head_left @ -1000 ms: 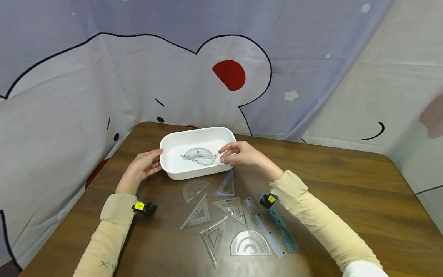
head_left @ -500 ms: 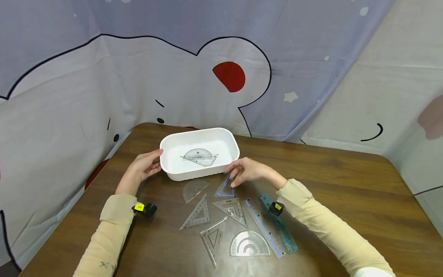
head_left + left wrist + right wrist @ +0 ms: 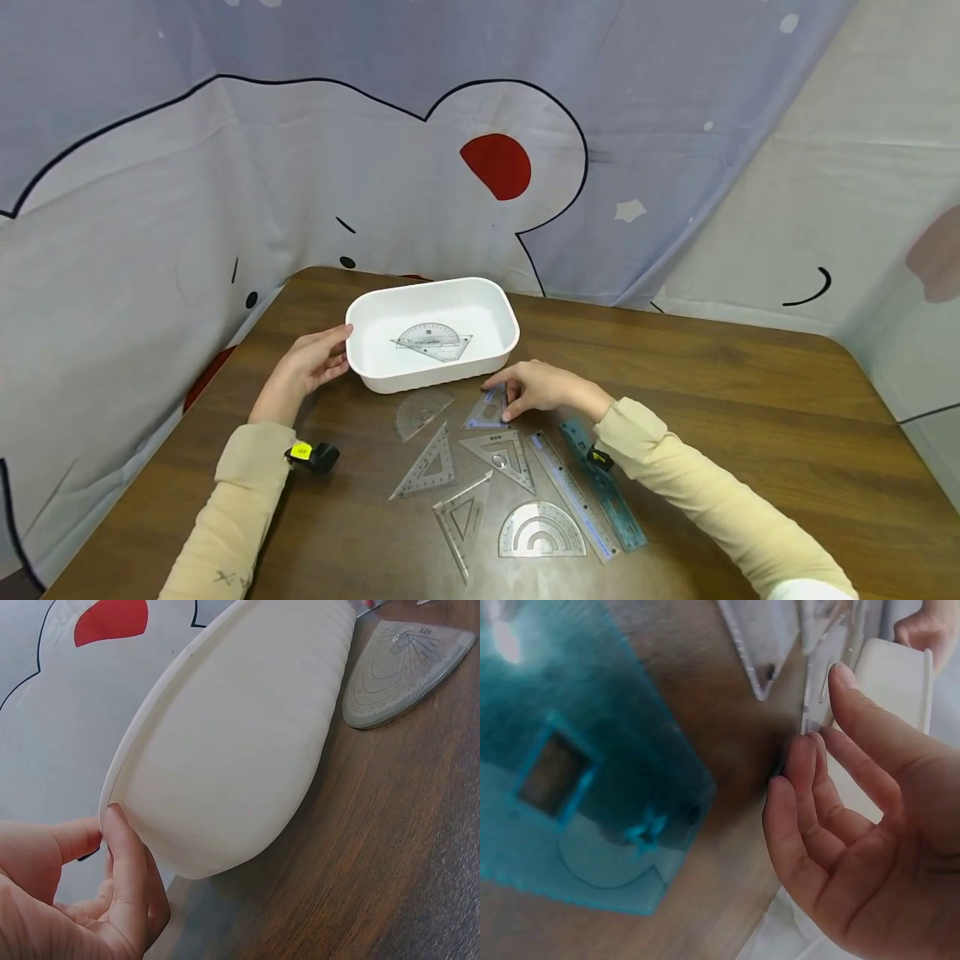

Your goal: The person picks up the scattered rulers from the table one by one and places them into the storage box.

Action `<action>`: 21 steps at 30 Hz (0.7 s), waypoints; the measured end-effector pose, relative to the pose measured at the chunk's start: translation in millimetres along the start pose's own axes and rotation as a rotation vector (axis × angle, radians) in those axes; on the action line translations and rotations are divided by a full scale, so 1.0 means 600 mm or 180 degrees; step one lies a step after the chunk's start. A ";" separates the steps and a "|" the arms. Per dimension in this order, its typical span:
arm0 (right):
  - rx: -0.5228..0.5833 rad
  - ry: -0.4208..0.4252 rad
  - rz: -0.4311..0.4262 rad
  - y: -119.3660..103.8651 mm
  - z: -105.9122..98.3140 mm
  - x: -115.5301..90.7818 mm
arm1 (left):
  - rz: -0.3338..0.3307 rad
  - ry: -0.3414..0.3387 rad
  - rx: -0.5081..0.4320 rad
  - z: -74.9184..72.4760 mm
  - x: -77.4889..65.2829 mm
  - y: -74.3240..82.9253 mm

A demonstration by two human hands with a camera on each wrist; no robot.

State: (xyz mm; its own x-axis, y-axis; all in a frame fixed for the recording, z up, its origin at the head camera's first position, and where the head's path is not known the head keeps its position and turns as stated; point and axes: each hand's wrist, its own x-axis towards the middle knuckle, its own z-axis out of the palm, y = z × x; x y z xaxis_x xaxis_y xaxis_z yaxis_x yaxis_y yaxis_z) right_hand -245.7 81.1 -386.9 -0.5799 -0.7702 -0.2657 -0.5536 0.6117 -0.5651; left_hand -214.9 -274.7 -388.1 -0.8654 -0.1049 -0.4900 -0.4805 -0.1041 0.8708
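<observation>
My left hand (image 3: 309, 365) pinches the left end of a white plastic bin (image 3: 360, 367), thumb and fingers at its rim (image 3: 120, 761). Inside the bin lie a clear protractor (image 3: 435, 332) and a clear set square (image 3: 450, 352), overlapping. My right hand (image 3: 543, 388) is low over the table, just in front of the bin's right corner. Its thumb and fingers, bent and spread apart, are right at the right side of a blue-edged clear set square (image 3: 480, 417) lying flat. In the right wrist view, a gap shows between thumb (image 3: 847, 682) and fingers.
Several clear set squares (image 3: 442, 450) and two protractors (image 3: 525, 546) lie in front of the bin. A clear ruler with a blue stripe (image 3: 573, 492) lies beside a teal ruler with cut-out shapes (image 3: 626, 521), under my right wrist. A patterned cloth (image 3: 645, 167) hangs behind the wooden table (image 3: 720, 392).
My right hand has left the bin's right side and come down toward me to the blue-edged set square. The left hand stays on the bin.
</observation>
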 end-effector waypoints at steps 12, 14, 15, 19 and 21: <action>-0.0182 0.0221 -0.0006 0.008 -0.001 -0.012 | 0.0008 -0.0005 -0.0050 0.001 0.000 0.000; -0.0361 0.0270 -0.0032 0.009 -0.004 -0.012 | 0.0012 0.0008 -0.0033 0.000 0.000 0.000; -0.0472 0.0279 -0.0040 0.010 -0.006 -0.012 | 0.0014 0.0017 -0.0019 0.000 -0.001 0.000; -0.0838 0.0343 -0.0086 0.015 -0.012 -0.012 | 0.0019 0.0029 0.0014 0.000 -0.001 0.000; -0.0914 0.0384 -0.0119 0.021 -0.014 -0.012 | 0.0020 0.0029 0.0018 0.000 -0.001 0.000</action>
State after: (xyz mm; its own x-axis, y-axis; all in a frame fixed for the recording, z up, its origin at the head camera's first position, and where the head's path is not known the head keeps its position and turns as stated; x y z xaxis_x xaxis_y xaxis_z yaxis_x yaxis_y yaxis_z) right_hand -253.4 95.6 -385.6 -0.6130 -0.7767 -0.1446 -0.7122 0.6225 -0.3244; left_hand -214.1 -274.8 -387.6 -0.8671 -0.1146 -0.4848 -0.4757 -0.0979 0.8741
